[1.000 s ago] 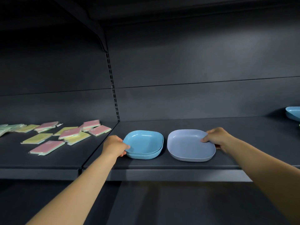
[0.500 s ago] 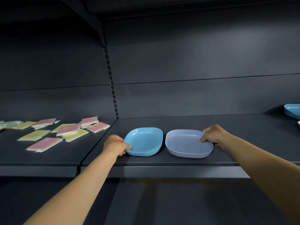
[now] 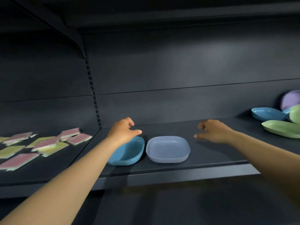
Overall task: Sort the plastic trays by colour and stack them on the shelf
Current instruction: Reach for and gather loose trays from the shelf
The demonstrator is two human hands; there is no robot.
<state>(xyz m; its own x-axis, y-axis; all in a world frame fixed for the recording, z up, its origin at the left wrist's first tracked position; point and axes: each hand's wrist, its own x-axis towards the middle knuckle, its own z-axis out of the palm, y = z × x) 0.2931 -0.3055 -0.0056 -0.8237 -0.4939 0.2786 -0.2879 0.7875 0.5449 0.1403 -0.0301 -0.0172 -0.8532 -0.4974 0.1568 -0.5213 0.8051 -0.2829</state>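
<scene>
**Now both hands empty above the two sorted trays**

Loosely open, the left hand hovers over the blue tray; the right hand, open too, hangs right of the lavender tray. Unsorted trays lie far right on the shelf, nearer the right hand.

The rounded-square blue plastic tray looks smooth with a soft sheen. The lavender plastic tray looks matt. The dark grey metal shelf is matt.
</scene>
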